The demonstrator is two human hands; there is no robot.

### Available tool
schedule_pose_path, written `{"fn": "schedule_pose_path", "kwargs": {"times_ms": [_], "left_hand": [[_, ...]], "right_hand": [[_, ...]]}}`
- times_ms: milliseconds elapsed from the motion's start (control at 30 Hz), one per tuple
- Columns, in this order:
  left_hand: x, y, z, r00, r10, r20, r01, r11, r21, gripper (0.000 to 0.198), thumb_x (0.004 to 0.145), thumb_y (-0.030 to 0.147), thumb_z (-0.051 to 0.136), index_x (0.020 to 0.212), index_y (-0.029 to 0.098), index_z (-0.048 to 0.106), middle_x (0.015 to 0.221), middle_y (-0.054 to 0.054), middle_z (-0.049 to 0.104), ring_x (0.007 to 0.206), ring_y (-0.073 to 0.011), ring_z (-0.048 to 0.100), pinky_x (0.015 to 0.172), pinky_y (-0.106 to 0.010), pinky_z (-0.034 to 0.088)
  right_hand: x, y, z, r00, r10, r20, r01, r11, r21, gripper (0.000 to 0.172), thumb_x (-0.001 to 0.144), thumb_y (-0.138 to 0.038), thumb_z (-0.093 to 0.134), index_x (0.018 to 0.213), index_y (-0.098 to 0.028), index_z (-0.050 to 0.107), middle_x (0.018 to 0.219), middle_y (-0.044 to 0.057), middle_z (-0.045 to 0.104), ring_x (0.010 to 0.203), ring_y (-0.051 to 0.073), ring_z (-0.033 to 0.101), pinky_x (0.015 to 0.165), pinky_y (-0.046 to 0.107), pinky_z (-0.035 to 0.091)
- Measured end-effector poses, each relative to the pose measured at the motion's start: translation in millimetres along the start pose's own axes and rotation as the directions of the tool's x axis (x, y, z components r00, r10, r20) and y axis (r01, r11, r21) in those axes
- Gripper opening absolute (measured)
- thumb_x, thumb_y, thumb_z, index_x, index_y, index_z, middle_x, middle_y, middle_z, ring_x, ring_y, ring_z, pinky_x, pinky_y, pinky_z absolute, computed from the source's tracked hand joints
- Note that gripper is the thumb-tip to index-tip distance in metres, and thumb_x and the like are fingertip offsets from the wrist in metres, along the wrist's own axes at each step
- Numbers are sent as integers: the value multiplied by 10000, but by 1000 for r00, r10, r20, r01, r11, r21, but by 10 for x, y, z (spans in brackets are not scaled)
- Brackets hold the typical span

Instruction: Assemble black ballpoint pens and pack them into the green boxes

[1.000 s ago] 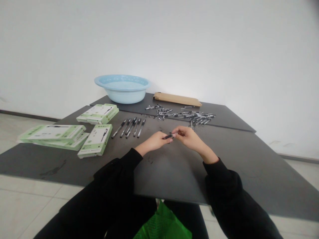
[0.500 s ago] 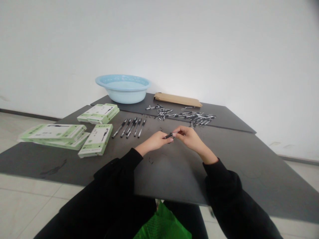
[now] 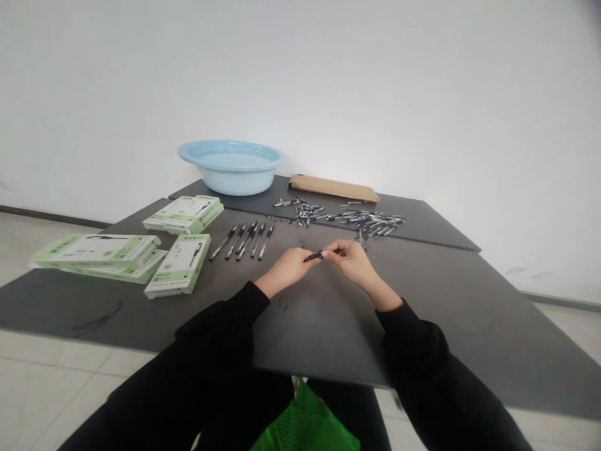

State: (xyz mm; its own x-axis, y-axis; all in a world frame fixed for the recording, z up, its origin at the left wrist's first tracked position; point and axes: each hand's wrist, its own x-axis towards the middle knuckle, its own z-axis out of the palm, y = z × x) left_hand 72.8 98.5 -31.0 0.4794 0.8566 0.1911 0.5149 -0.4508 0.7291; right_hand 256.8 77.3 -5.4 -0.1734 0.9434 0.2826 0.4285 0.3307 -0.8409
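Black pen part (image 3: 313, 256) is what's in play, up off the bench (image 3: 328, 332) in the near middle, its left end pinched in the left hand (image 3: 292, 266). The right hand (image 3: 352, 262) has slid slightly left since the last frame, and the pale sliver between them has mostly vanished, so I'd guess the two ends are closer together now. Fingers on both hands are in a tight pinch; can't tell if the right ones grip a separate bit. Left of that there's a row of pens (image 3: 246, 242), then green-and-white boxes (image 3: 178, 266). Loose pen pieces (image 3: 373, 222) sprawl just beyond the right hand, which partly covers the view that way. Far side: blue basin (image 3: 239, 181) and a cardboard packet (image 3: 334, 188).
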Motion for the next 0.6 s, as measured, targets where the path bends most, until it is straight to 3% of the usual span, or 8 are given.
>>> {"fn": "schedule_pose_path", "kwargs": {"times_ms": [133,233,333,467,600], "left_hand": [[18,-17,22,1000,-24,-20,23,999,-28,370,819,419,551,565,152,529,529,29,444,558,-117,416,548,-251,237],[30,17,5,996,-77,-45,64,969,-237,406,789,472,592,549,154,513,503,44,392,519,-97,367,528,-245,231],[13,84,-58,973,-228,-35,168,805,-569,385,781,516,616,665,151,577,482,84,289,437,-63,251,466,-232,175],[-33,153,-120,959,-280,38,196,562,-803,404,759,472,687,966,126,666,510,117,199,403,-41,156,425,-219,97],[-55,187,-69,965,-247,87,209,526,-825,462,745,482,707,1010,105,680,507,113,237,411,-33,162,419,-210,101]], "right_hand": [[3,32,35,1000,24,-12,-24,999,31,223,753,-378,661,729,-157,680,695,51,693,638,160,583,634,286,424],[16,21,-11,1000,-10,-7,10,999,42,239,777,-384,659,855,-158,663,796,56,701,725,167,614,686,291,449],[38,18,-78,998,-28,-49,31,997,70,378,782,-414,670,1055,-163,602,877,57,695,788,171,631,729,300,459],[42,43,-38,1000,26,15,-28,989,143,353,791,-480,641,942,-163,605,787,55,685,705,169,617,688,310,461],[5,63,146,995,29,98,-54,962,267,328,772,-482,663,881,-177,611,784,48,696,693,158,613,678,300,458]]}}
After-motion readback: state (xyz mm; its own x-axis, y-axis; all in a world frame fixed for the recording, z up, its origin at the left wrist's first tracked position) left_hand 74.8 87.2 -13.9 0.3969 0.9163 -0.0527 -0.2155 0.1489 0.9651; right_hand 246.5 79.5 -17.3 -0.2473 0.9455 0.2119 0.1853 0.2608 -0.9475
